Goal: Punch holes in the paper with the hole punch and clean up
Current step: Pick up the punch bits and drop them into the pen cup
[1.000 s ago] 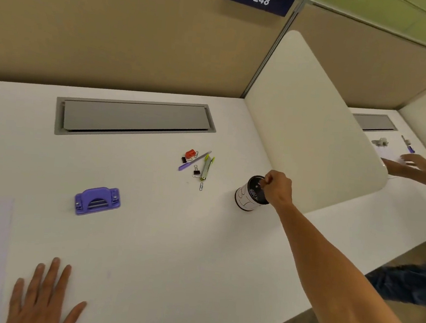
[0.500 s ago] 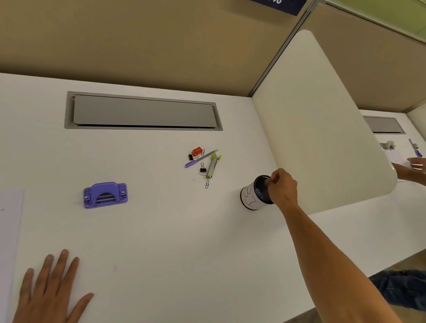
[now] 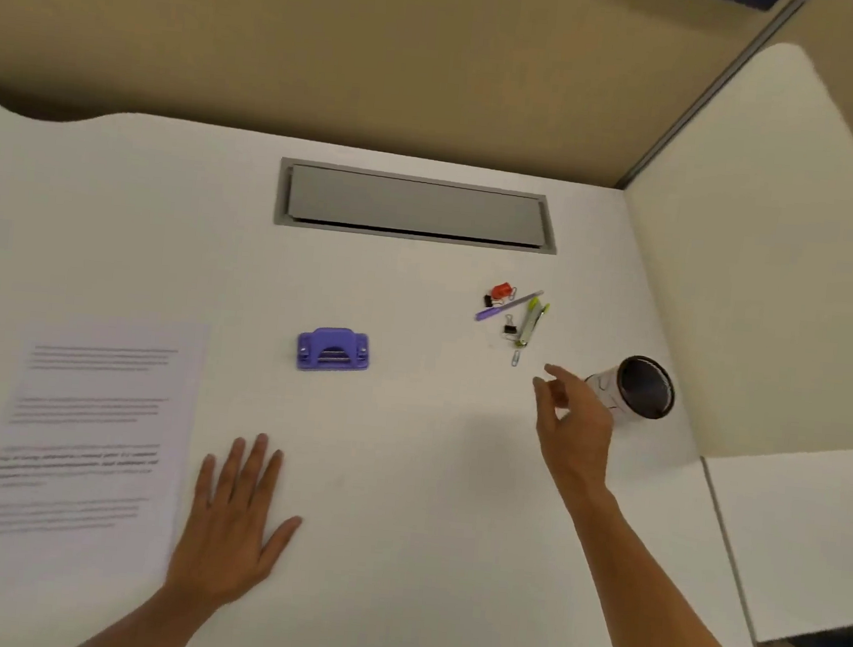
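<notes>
A purple hole punch (image 3: 333,349) sits on the white desk (image 3: 401,476), near its middle. A printed sheet of paper (image 3: 90,433) lies flat at the left. My left hand (image 3: 234,518) rests palm down on the desk, fingers straight, just right of the paper. My right hand (image 3: 572,429) hovers with loosely spread fingers and holds nothing. It is just left of a white cup with a dark rim (image 3: 632,393), which stands by the divider.
A small pile of stationery (image 3: 515,313) lies behind my right hand: a purple pen, a green pen, binder clips and paper clips. A grey cable hatch (image 3: 416,206) is set into the desk at the back. A cream divider panel (image 3: 760,259) bounds the right side.
My right hand has let go of the cup and pulled back to its left. The view has swung left, so the paper shows in full. My left hand stays flat.
</notes>
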Tool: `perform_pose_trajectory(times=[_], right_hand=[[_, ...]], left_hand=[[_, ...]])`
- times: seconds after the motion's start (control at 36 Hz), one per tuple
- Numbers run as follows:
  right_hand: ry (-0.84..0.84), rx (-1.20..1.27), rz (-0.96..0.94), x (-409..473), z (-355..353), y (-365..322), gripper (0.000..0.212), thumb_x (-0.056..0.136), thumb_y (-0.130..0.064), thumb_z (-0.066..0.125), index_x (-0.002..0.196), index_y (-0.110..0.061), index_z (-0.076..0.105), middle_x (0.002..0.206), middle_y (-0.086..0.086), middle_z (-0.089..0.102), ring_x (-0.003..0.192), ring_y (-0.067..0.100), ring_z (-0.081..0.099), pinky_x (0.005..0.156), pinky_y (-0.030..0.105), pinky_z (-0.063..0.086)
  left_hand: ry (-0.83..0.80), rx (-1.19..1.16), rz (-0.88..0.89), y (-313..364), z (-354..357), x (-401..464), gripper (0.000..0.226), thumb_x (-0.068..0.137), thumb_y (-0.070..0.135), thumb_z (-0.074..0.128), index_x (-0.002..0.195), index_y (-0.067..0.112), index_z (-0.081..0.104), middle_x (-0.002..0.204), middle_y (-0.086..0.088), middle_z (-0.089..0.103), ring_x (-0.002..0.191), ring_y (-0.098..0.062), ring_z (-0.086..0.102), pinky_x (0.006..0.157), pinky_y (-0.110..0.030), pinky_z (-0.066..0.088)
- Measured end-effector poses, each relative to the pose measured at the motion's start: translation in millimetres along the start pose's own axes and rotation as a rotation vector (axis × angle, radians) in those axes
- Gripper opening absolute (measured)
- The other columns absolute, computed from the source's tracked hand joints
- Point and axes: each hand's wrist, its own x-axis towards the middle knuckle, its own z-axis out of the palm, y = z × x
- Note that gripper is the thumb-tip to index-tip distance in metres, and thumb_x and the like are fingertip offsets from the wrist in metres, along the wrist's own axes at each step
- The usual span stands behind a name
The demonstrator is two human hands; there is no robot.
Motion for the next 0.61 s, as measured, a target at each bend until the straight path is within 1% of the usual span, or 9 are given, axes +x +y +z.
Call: perform_pose_trajectory(times=[0.08,0.17,0.22,0.28,0.36,0.44,0.5,0.56,0.61], right_hand=[[-0.203,0.027,-0.056,-40,35,-25,0.017,0.093,-0.022,0.072,0.109,-0.017,0.074,0.090,-0.004,0.072,0.078,0.009,0.067,0.072,0.028,0.056],[-0.455,0.000,-0.132,-76,67,-44,0.017,0.093,-0.026,0.073,0.107,-0.017,0.076,0.094,-0.002,0.074,0.084,0.014,0.067,0.078,0.030,0.056],[-0.646,-0.036,-0.188,-95,87,-54,0.022,0.094,-0.029,0.070,0.111,-0.016,0.075,0.100,0.001,0.074,0.095,0.019,0.065,0.087,0.031,0.052],[-0.823,-0.061,-0.244,-108,101,-59,0.029,0.095,-0.032,0.068,0.119,-0.017,0.073,0.107,0.001,0.072,0.106,0.020,0.061,0.092,0.030,0.049],[-0.983,-0.126,-0.350,-116,116,-58,0.042,0.094,-0.036,0.068,0.131,-0.018,0.066,0.119,0.001,0.068,0.115,0.019,0.054,0.094,0.028,0.046],[-0.976,-0.137,-0.347,-118,123,-54,0.051,0.093,-0.037,0.069,0.138,-0.017,0.060,0.122,0.002,0.063,0.118,0.021,0.052,0.096,0.028,0.046],[-0.917,-0.136,-0.344,-119,124,-52,0.055,0.090,-0.041,0.071,0.138,-0.019,0.061,0.118,0.002,0.063,0.112,0.022,0.054,0.093,0.030,0.048],[-0.810,-0.158,-0.396,-120,124,-48,0.053,0.084,-0.047,0.075,0.130,-0.023,0.069,0.106,0.001,0.066,0.098,0.024,0.057,0.084,0.034,0.051],[-0.729,-0.169,-0.395,-119,124,-45,0.048,0.079,-0.054,0.076,0.120,-0.029,0.074,0.098,-0.003,0.067,0.091,0.023,0.056,0.080,0.035,0.050]], left_hand=[[-0.007,-0.013,-0.001,-1,3,2,0.085,0.097,0.064,0.029,0.159,0.007,0.024,0.171,-0.013,0.010,0.158,-0.036,0.012,0.123,-0.062,0.020],[0.000,-0.006,0.002,-1,6,4,0.086,0.098,0.065,0.028,0.161,0.008,0.015,0.172,-0.013,0.006,0.159,-0.035,0.008,0.124,-0.061,0.018],[0.000,0.004,-0.003,-3,7,3,0.087,0.098,0.066,0.028,0.162,0.009,0.012,0.172,-0.012,0.005,0.159,-0.035,0.007,0.125,-0.060,0.016],[0.006,0.008,-0.005,-4,10,2,0.088,0.097,0.067,0.028,0.162,0.010,0.011,0.172,-0.012,0.005,0.159,-0.034,0.006,0.126,-0.060,0.014],[0.020,0.010,-0.002,-4,12,1,0.088,0.097,0.068,0.028,0.162,0.011,0.010,0.172,-0.012,0.004,0.159,-0.034,0.005,0.126,-0.059,0.013],[0.039,0.006,-0.002,-4,13,1,0.089,0.097,0.068,0.028,0.162,0.011,0.009,0.172,-0.011,0.003,0.159,-0.034,0.004,0.127,-0.058,0.011],[0.046,0.005,0.003,-4,14,1,0.088,0.097,0.068,0.027,0.162,0.011,0.009,0.172,-0.012,0.003,0.159,-0.034,0.004,0.127,-0.058,0.011],[0.053,0.003,0.006,-3,14,0,0.088,0.097,0.068,0.026,0.162,0.011,0.009,0.172,-0.011,0.002,0.159,-0.033,0.003,0.126,-0.058,0.013],[0.062,0.002,0.007,-4,14,0,0.087,0.098,0.068,0.025,0.162,0.011,0.009,0.172,-0.011,0.003,0.159,-0.033,0.003,0.126,-0.059,0.014]])
